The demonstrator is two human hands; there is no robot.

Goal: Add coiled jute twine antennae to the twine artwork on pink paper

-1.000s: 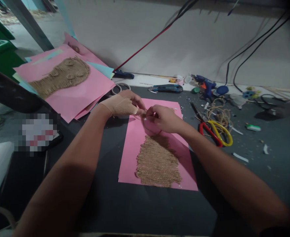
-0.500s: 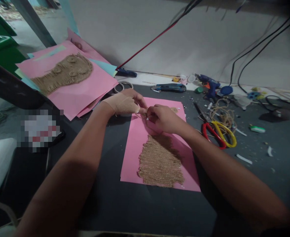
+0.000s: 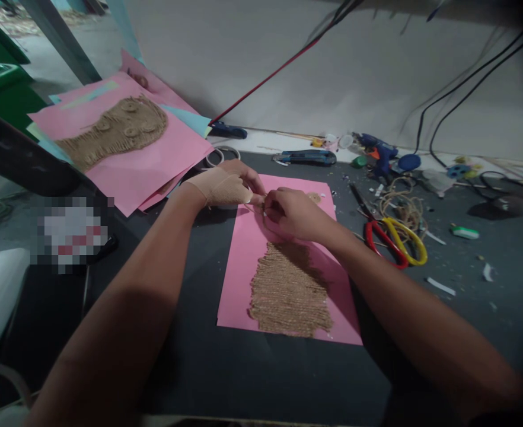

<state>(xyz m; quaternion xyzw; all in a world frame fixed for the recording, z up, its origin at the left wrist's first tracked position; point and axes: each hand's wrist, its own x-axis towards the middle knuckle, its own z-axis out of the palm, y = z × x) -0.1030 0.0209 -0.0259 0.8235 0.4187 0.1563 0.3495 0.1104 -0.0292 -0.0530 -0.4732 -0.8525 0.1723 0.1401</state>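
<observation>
My left hand (image 3: 230, 184), with a tan wrap around its palm, meets my right hand (image 3: 290, 212) over the upper part of a pink sheet (image 3: 235, 284). Both hands are closed, fingertips pinching a thin piece of jute twine (image 3: 265, 225) that loops down between them. The exact spot of the pinch is partly hidden by the fingers. Below the hands, rows of twine form a brown twine panel (image 3: 288, 290) on the sheet. A small twine coil (image 3: 315, 197) lies near the sheet's top right, beyond my right hand.
Scissors with red and yellow handles (image 3: 395, 243) lie right of the sheet beside tangled twine (image 3: 401, 204). Behind are a utility knife (image 3: 306, 157) and a blue glue gun (image 3: 381, 154). Paper scraps (image 3: 440, 287) lie at right. Another twine piece (image 3: 114, 127) rests on stacked pink sheets (image 3: 132, 184) at left.
</observation>
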